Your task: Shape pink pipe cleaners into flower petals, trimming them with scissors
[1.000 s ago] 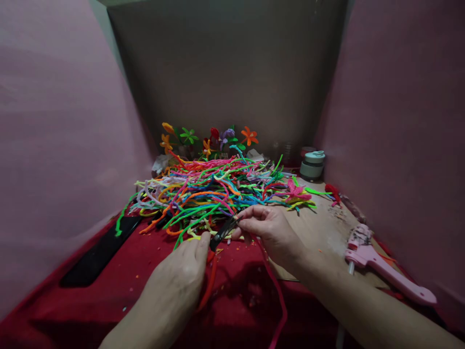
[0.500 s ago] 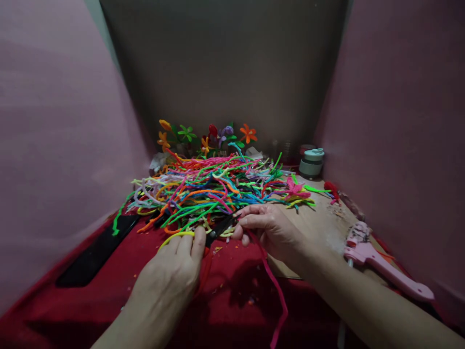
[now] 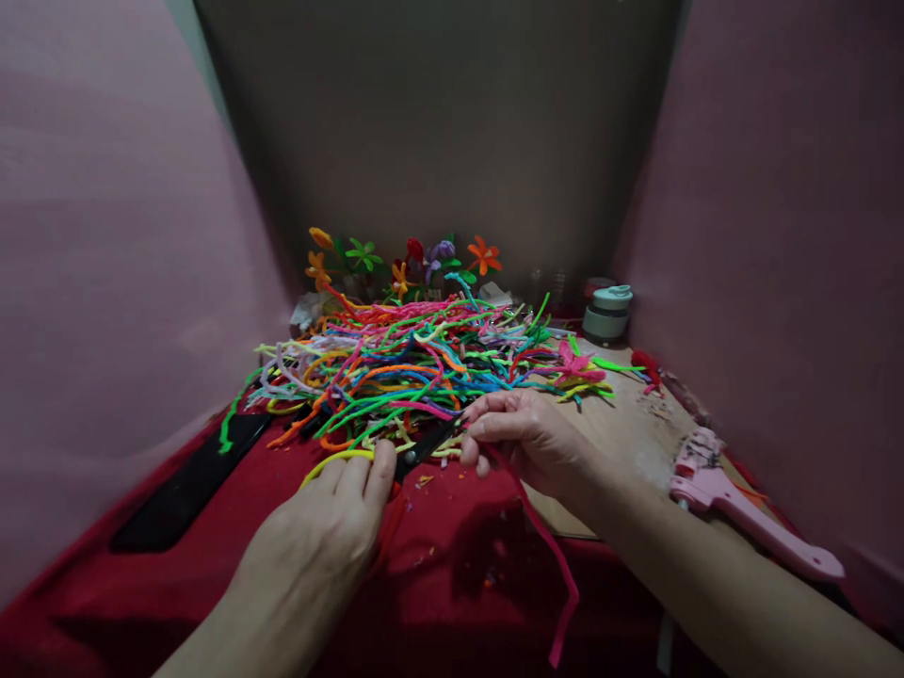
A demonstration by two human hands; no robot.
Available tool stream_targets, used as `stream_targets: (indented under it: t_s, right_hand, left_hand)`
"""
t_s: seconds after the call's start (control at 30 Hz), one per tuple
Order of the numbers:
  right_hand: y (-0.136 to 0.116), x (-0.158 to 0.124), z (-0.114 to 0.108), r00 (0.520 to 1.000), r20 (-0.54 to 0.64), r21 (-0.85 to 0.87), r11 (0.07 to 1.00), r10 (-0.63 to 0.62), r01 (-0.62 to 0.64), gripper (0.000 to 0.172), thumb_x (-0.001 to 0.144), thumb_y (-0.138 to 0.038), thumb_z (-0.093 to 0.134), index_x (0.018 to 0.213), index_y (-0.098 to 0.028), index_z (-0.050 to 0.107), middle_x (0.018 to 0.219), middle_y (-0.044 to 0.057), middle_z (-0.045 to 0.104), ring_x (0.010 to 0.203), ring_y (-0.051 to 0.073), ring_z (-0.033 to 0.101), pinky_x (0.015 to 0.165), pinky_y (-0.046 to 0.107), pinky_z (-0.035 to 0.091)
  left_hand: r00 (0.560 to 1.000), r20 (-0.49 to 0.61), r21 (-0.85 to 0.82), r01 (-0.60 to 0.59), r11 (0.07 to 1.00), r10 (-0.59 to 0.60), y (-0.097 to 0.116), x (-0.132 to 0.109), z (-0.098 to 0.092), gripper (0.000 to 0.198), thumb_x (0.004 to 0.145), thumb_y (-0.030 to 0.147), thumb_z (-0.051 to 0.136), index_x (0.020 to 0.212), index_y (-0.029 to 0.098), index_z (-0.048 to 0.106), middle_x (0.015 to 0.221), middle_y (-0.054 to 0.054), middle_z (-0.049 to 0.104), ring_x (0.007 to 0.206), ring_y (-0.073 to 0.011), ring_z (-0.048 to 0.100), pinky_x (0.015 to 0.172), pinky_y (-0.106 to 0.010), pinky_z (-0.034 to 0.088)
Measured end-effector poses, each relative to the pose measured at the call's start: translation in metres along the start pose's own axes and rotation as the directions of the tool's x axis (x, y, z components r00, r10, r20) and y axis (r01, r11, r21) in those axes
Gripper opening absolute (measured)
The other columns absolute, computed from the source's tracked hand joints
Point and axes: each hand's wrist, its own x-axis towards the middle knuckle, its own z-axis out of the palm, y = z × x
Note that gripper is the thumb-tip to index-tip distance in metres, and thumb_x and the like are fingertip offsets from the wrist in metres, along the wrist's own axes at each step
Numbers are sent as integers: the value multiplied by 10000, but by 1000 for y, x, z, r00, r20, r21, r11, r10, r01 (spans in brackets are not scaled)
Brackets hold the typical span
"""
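Note:
My left hand (image 3: 331, 518) is closed round the handles of a pair of scissors (image 3: 416, 455), whose dark blades point up and right. The blade tips reach the fingertips of my right hand (image 3: 515, 433). Those fingers pinch a dark pink pipe cleaner (image 3: 545, 537), and its long end hangs down over the table's front. Where blades and fingertips meet, I cannot tell whether the pipe cleaner lies between the blades. Just behind both hands spreads a big heap of pipe cleaners (image 3: 395, 377) in many colours.
A pink glue gun (image 3: 749, 518) lies at right by a cardboard sheet (image 3: 614, 443). A black phone-like slab (image 3: 190, 485) rests at left on the red cloth (image 3: 233, 574). Pipe-cleaner flowers (image 3: 484, 254) stand behind the heap; a pale green lidded container (image 3: 607, 314) is at back right.
My left hand and the scissors have shifted slightly left and down. The hanging end of the pink pipe cleaner has swung right and up. My right hand keeps its pinch, almost in place.

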Motion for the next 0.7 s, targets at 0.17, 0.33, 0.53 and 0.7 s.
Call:
stream_targets:
  t_s: [0.17,0.33,0.53,0.7]
  right_hand:
    - [-2,1,-4,998,48,-32,999,38,-36,127,562,-113,615,680,-100,572,505,44,643,391,101,549,421,186,430]
    - [-6,2,-9,988,133,-51,996,84,-78,103,571,-100,600,669,-102,568,503,49,644,392,107,560,419,188,450]
    - [-9,1,-11,974,191,-57,992,121,-112,93,582,-89,588,670,-101,562,501,43,640,386,107,558,385,173,427]
    - [-7,1,-14,963,234,-47,990,137,-130,85,605,-91,579,689,-99,570,498,35,636,391,109,561,390,180,439]
  left_hand:
    - [1000,-4,-34,-27,999,27,-3,-2,-2,506,690,-57,293,1075,65,599,775,-118,641,663,-208,599,587,-313,502]
    - [997,51,-102,-48,994,53,-9,-5,-3,516,691,-43,298,1107,78,578,839,-125,647,721,-216,610,626,-325,514]
    - [990,111,-173,-72,982,92,-15,-11,2,488,717,-17,288,1078,107,592,824,-120,647,742,-233,620,580,-321,518]
    - [993,38,-166,-106,980,113,-18,-11,1,503,691,-32,269,1039,94,610,797,-122,653,693,-228,623,522,-306,517]
